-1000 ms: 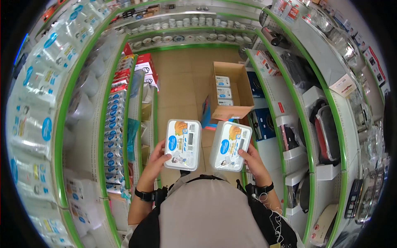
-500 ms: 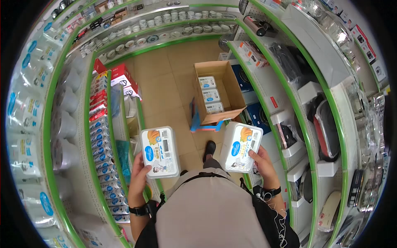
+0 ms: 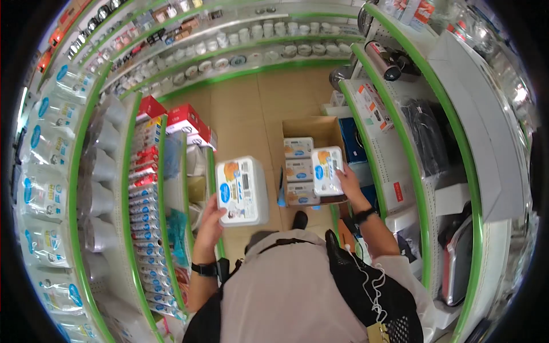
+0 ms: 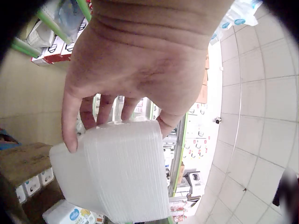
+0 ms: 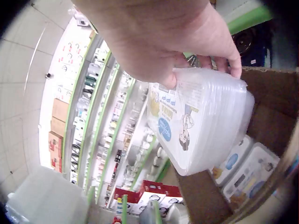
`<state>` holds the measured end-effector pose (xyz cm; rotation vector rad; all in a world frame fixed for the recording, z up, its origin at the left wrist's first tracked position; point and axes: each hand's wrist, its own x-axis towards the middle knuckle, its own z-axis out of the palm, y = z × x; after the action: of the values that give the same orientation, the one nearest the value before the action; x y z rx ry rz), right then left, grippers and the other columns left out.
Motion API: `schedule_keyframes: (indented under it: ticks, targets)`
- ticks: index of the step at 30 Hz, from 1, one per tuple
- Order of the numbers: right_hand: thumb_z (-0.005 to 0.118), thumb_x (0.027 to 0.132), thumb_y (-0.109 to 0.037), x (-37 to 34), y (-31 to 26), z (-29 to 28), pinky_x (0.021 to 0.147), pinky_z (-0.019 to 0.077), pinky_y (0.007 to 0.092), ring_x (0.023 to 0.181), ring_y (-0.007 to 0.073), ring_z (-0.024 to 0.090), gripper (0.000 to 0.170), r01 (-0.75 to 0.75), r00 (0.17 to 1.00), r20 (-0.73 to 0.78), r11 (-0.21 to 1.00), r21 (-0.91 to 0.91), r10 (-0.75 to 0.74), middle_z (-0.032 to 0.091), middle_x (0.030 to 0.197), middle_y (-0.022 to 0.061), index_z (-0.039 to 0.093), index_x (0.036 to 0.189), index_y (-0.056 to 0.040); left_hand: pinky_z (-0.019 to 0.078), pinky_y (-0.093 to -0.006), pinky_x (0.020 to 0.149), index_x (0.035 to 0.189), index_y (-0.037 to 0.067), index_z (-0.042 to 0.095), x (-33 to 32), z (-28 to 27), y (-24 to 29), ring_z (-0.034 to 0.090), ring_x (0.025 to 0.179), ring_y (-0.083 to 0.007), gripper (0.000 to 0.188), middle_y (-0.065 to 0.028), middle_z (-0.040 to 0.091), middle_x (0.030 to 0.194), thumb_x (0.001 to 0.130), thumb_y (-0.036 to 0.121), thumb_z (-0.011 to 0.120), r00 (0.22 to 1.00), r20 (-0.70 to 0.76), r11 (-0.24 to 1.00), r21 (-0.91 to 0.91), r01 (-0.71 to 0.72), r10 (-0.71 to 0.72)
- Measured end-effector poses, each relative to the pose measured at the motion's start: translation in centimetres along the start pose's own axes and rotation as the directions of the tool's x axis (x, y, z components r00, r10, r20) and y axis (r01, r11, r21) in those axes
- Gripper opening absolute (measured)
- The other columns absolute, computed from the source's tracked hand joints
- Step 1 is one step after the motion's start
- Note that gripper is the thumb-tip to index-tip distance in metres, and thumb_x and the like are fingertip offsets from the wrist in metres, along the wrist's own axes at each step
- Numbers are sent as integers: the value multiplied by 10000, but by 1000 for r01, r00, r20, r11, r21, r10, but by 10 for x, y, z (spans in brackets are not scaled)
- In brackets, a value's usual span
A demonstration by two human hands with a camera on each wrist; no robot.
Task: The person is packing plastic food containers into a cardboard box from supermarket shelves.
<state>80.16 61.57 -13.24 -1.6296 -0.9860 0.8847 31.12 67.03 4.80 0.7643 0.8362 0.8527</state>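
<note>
The left hand grips a stack of clear plastic containers with a printed white label, over the aisle floor. In the left wrist view the fingers curl over the edge of that nested stack. The right hand pinches a similar labelled stack at the right side of an open cardboard box. From the right wrist view, this stack hangs tilted beside the box, thumb on the label side. Inside the box stand several labelled packs.
Green-edged shelves with rolled goods line the left; shelves with boxed kitchenware stand close on the right. Red boxes sit at the left of the tiled floor. Bowls fill the far shelves. A foot is below the box.
The right hand has moved its stack forward and inward, from beside the body to over the box's right side. The left hand still holds its stack, and the head view has shifted.
</note>
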Motion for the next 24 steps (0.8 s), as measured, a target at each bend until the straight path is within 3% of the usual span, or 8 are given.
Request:
schedule_keyframes:
  ticks: [2, 6, 8, 9, 12, 20, 22, 24]
  targets:
    - [603, 971, -126, 55, 9, 14, 862, 548, 377, 967, 274, 717, 413, 60, 989, -126, 994, -96, -72, 726, 1124, 185, 559, 1368, -20, 423, -360, 1110, 1495, 23, 400, 30, 27, 11, 516, 1321, -212, 598, -92, 532, 1420, 925, 81, 571, 999, 3, 996, 82, -43, 43]
    - [602, 968, -161, 121, 47, 19, 896, 532, 446, 996, 391, 693, 411, -72, 986, -165, 969, -238, 33, 716, 1129, 229, 569, 1353, -22, 434, -359, 1101, 1511, 39, 386, 62, 60, 8, 515, 1328, -204, 607, -93, 501, 1460, 934, 82, 567, 996, -94, 997, 77, 0, 8]
    - [600, 966, -192, 135, 56, 26, 978, 466, 527, 1088, 476, 616, 435, -135, 970, -242, 897, -421, 32, 683, 1178, 259, 557, 1373, -43, 436, -361, 1100, 1525, 51, 375, 84, 62, 8, 507, 1344, -204, 618, -88, 489, 1477, 939, 85, 568, 999, -50, 995, 98, 22, -17]
    - [601, 971, -192, 140, 62, 32, 1024, 398, 570, 1147, 479, 565, 448, -112, 956, -289, 837, -536, -57, 661, 1191, 265, 539, 1394, -62, 436, -361, 1100, 1533, 60, 371, 94, 64, 9, 506, 1349, -203, 626, -83, 489, 1481, 940, 91, 569, 998, -34, 994, 95, 50, -47]
    - [605, 974, -199, 160, 40, 33, 1029, 371, 593, 1153, 471, 551, 455, -190, 966, -255, 753, -630, 30, 643, 1196, 271, 524, 1406, -83, 438, -358, 1097, 1529, 64, 376, 127, 65, -4, 516, 1339, -199, 620, -83, 490, 1480, 939, 85, 565, 993, -38, 992, 60, 113, -111]
    - [555, 988, -168, 227, 64, 55, 958, 429, 606, 1061, 492, 596, 446, -318, 936, -330, 703, -636, 124, 620, 1138, 297, 500, 1428, -124, 490, -372, 1036, 1548, 85, 354, 246, 63, -12, 551, 1278, -221, 672, -86, 497, 1412, 924, 123, 602, 968, 65, 961, 148, 232, -244]
    - [539, 976, -120, 238, 89, 54, 970, 448, 573, 1085, 490, 598, 467, -286, 951, -281, 698, -657, 126, 614, 1167, 304, 473, 1434, -62, 509, -373, 1007, 1553, 88, 346, 278, 65, -16, 563, 1257, -224, 679, -89, 495, 1407, 927, 128, 605, 956, 94, 948, 189, 255, -276]
    - [548, 957, -93, 257, 129, 50, 1014, 453, 524, 1138, 482, 587, 497, -400, 912, -322, 723, -563, 254, 597, 1218, 321, 445, 1430, 16, 528, -375, 978, 1559, 92, 339, 308, 72, -21, 574, 1235, -226, 686, -92, 494, 1403, 929, 132, 608, 943, 123, 933, 229, 277, -310]
